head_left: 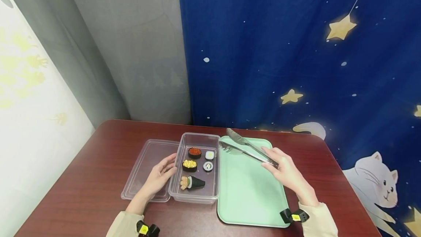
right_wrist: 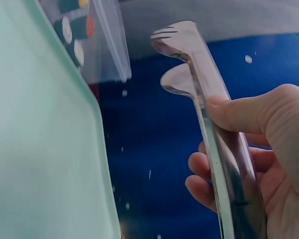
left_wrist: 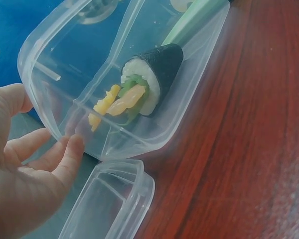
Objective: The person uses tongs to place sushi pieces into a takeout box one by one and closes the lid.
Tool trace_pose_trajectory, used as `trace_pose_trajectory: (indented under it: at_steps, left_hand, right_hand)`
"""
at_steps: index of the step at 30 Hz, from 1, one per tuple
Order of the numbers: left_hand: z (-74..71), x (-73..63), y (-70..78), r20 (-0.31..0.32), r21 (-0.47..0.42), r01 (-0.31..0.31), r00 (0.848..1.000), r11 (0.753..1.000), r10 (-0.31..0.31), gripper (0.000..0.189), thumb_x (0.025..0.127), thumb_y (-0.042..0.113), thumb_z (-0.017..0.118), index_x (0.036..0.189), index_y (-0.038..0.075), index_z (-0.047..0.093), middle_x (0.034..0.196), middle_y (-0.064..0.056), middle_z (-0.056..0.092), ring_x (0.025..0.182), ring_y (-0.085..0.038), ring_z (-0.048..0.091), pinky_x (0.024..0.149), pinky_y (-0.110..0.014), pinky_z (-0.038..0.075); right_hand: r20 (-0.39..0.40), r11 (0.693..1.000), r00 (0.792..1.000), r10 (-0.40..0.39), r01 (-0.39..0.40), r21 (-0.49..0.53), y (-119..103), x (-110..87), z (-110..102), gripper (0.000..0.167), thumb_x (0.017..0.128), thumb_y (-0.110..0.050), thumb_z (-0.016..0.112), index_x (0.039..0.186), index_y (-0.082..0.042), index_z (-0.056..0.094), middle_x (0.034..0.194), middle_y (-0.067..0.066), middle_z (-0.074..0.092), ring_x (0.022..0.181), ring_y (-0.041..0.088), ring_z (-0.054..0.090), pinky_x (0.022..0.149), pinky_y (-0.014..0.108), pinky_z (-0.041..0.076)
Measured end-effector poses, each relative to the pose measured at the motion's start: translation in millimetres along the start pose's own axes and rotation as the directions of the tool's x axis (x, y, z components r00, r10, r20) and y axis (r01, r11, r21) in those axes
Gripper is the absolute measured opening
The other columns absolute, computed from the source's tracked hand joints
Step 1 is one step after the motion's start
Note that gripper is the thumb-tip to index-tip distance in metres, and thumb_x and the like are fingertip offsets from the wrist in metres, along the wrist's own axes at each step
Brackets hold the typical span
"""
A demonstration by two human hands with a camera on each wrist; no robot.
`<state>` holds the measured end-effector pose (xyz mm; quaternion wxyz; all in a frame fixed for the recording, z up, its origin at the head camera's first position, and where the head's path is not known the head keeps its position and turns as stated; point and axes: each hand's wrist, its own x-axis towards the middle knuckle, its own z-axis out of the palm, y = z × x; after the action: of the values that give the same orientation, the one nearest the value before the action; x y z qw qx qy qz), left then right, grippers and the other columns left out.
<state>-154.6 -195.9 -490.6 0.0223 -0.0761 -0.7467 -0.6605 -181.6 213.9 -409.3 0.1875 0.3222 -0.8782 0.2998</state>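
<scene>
My right hand grips metal serving tongs by the handle, thumb on one arm and fingers round the other. The tongs' heads, one forked and one spoon-like, stand apart above the green tray, with nothing between them. My left hand touches the left wall of a clear plastic box with relaxed fingers. Inside lie a red roe sushi, a yellow-topped sushi, two small sushi rolls and a dark hand roll.
A clear lid lies left of the box, partly under my left hand. The tray sits against the box's right side. All stand on a dark red wooden table, with grey and blue curtains behind its far edge.
</scene>
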Motion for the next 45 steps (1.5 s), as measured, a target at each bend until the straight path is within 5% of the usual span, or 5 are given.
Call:
trace_pose_trajectory:
  at_steps: [9, 19, 24, 37, 45]
  left_hand:
    - [-0.1, 0.0, 0.6, -0.002, 0.005, 0.005, 1.000, 1.000, -0.005, 0.049, 0.089, -0.003, 0.057, 0.135, -0.008, 0.041, 0.131, -0.029, 0.048, 0.113, -0.039, 0.050, 0.085, -0.016, 0.046]
    - [-0.1, 0.0, 0.5, 0.004, 0.007, -0.007, 1.000, 1.000, 0.007, 0.050, 0.089, -0.003, 0.056, 0.135, -0.009, 0.040, 0.131, -0.030, 0.047, 0.114, -0.042, 0.049, 0.085, -0.017, 0.046]
    - [0.5, -0.1, 1.6, -0.006, 0.009, 0.015, 1.000, 1.000, -0.015, 0.050, 0.088, -0.004, 0.056, 0.135, -0.008, 0.041, 0.131, -0.029, 0.048, 0.114, -0.040, 0.050, 0.085, -0.017, 0.045]
    - [0.6, -0.2, 1.2, -0.012, 0.018, 0.020, 1.000, 1.000, -0.019, 0.049, 0.088, -0.003, 0.057, 0.135, -0.007, 0.043, 0.130, -0.028, 0.049, 0.111, -0.030, 0.053, 0.085, -0.017, 0.046]
    - [1.3, -0.4, 1.6, -0.009, 0.015, 0.021, 1.000, 1.000, -0.021, 0.049, 0.089, -0.002, 0.058, 0.135, -0.007, 0.043, 0.131, -0.027, 0.049, 0.113, -0.034, 0.052, 0.085, -0.017, 0.045]
  right_hand:
    - [-0.123, 0.991, 0.992, 0.039, -0.054, -0.121, 24.4, -25.7, -15.9, 0.053, 0.068, 0.004, 0.077, 0.119, 0.004, 0.060, 0.096, 0.012, 0.062, 0.074, 0.019, 0.055, 0.064, 0.016, 0.039]
    - [-0.212, 0.947, 0.952, 0.220, -0.260, -0.188, 41.9, -53.8, -16.7, 0.053, 0.069, 0.003, 0.077, 0.118, 0.009, 0.059, 0.092, 0.018, 0.060, 0.076, 0.030, 0.058, 0.065, 0.029, 0.044]
    - [-0.216, 0.897, 0.904, 0.369, -0.407, -0.170, 45.9, -63.9, -12.6, 0.049, 0.076, 0.000, 0.072, 0.120, 0.014, 0.055, 0.095, 0.026, 0.058, 0.079, 0.039, 0.058, 0.067, 0.052, 0.045]
    - [-0.149, 0.701, 0.730, 0.667, -0.682, -0.207, 57.5, -82.0, -5.2, 0.050, 0.085, -0.005, 0.060, 0.123, 0.022, 0.044, 0.103, 0.043, 0.046, 0.095, 0.058, 0.047, 0.079, 0.063, 0.039]
    - [-0.120, 0.655, 0.685, 0.719, -0.725, -0.215, 60.8, -86.6, -2.3, 0.056, 0.087, -0.009, 0.057, 0.128, 0.024, 0.037, 0.107, 0.045, 0.041, 0.096, 0.061, 0.045, 0.079, 0.063, 0.039]
